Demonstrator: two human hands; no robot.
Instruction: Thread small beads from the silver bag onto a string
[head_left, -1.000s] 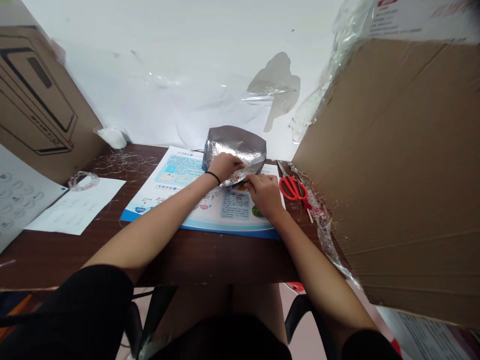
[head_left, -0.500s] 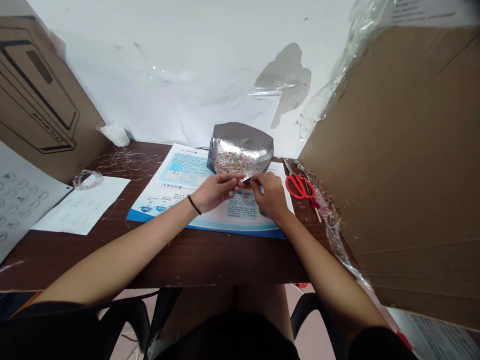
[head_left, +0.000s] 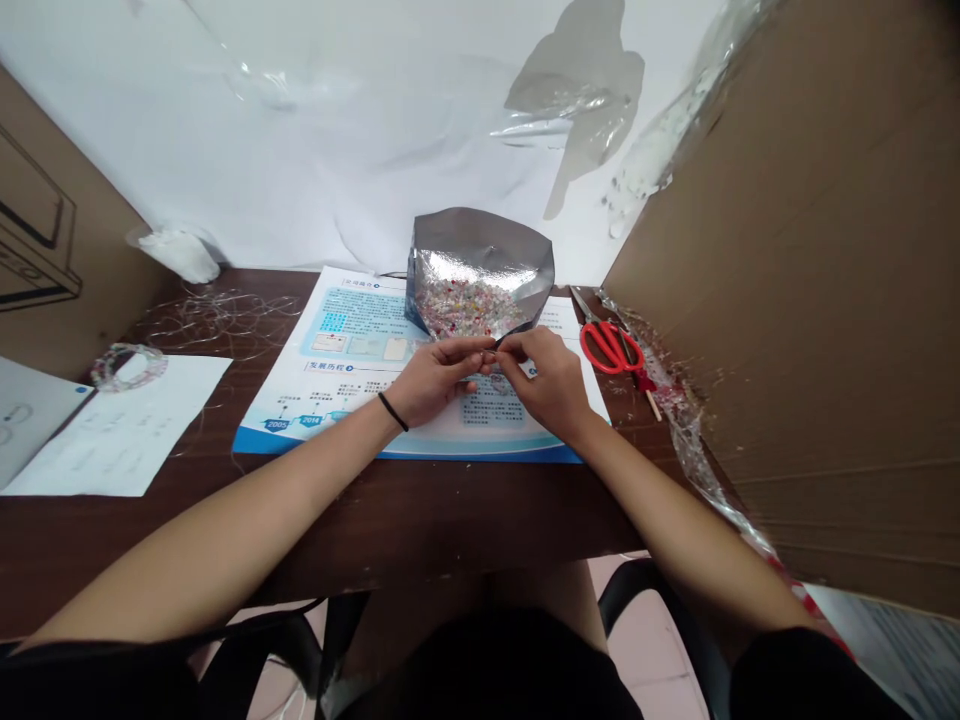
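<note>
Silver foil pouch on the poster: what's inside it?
The open silver foil pouch holds a mass of small multicoloured pieces against its shiny lining. They're too small to identify, and anything lower down is hidden by the front wall.

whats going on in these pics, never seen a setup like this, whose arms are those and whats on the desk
One camera worn on a person's head looks down at their own bare hands, so those arms are the wearer's. The left hand and right hand meet below an open silver foil bag holding small colourful bits. Whatever the fingers pinch is too small to tell. The bag stands on a printed poster on a dark wooden desk, with red-handled scissors to the right.
</note>
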